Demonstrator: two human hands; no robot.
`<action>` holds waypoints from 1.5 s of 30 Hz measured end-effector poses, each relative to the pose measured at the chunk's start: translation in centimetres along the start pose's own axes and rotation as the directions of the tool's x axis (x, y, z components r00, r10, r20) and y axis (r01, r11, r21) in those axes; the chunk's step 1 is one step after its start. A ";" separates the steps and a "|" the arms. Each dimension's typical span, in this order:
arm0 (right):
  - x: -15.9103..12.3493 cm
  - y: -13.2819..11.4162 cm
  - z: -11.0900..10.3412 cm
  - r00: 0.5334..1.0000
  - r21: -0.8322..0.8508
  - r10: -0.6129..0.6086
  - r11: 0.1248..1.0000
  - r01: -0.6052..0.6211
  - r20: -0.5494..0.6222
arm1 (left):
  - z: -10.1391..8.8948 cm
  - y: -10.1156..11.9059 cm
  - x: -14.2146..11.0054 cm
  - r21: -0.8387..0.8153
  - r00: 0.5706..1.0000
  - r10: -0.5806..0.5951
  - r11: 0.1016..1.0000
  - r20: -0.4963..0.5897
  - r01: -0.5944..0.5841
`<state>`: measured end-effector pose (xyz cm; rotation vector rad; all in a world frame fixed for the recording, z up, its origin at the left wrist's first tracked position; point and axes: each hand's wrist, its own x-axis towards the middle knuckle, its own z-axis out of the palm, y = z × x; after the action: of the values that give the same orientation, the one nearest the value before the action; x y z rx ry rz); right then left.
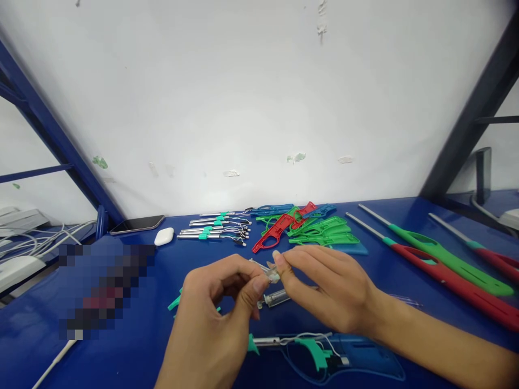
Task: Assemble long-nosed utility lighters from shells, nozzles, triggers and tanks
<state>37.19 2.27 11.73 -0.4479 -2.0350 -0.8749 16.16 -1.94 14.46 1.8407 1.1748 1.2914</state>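
While working over the blue counter (130, 362), pinched a small clear part (273, 275) in the narrowed fingers of the left hand (213, 310) and right hand (334, 283), near a clear cylinder (277, 297) and a blue casing (373, 354)

On my left I saw a dark, flat phone with a shiny rim (137, 225) lying near the wall on the smooth blue bench (133, 356), and just beside it a small, rounded white case (164, 236). Nearer me lay a dark pixelated shape (109, 289) I could not make out, a thin white cable (55, 361) meeting its lower end. Past a slanting blue metal post (52, 121) sat tangled white cables (51, 237). Behind stood a white wall with peeling patches (243, 97).
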 end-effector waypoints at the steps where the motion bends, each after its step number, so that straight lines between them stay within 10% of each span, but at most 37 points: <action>1: 0.1 0.1 0.0 1.000 0.003 0.004 1.000 -0.004 -0.002 | 0.0 0.0 0.0 -0.005 1.000 0.008 1.000 -0.011 -0.008; 9: 1.5 2.4 -2.6 0.980 0.000 0.192 0.981 -0.192 0.045 | -0.7 0.7 -0.3 0.220 0.988 0.157 0.964 -0.008 -0.151; 14: -0.6 1.1 -7.8 0.772 0.133 0.571 0.773 -0.621 0.279 | 1.9 -2.5 -2.6 0.412 0.844 0.469 0.737 0.260 -0.536; 20: -6.7 -3.5 -9.8 0.651 0.147 0.672 0.647 -0.748 0.354 | 4.3 -3.9 -2.8 0.409 0.793 0.407 0.695 0.454 -0.591; 34: -8.7 -5.3 -8.2 0.636 0.067 0.662 0.670 -0.739 0.397 | 6.0 -4.1 -1.9 0.436 0.756 0.280 0.678 0.591 -0.592; 40: -8.6 -5.5 -8.3 0.591 0.108 0.714 0.600 -0.793 0.375 | 5.8 -5.1 -2.6 0.433 0.739 0.381 0.626 0.556 -0.648; 45: -8.2 -5.2 -8.5 0.644 0.146 0.685 0.638 -0.756 0.340 | 5.8 -5.4 -3.2 0.416 0.741 0.499 0.616 0.450 -0.668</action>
<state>43.64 -7.42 6.14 -1.1742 -1.8855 -0.0157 19.39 -2.38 6.63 2.9398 0.8366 0.9607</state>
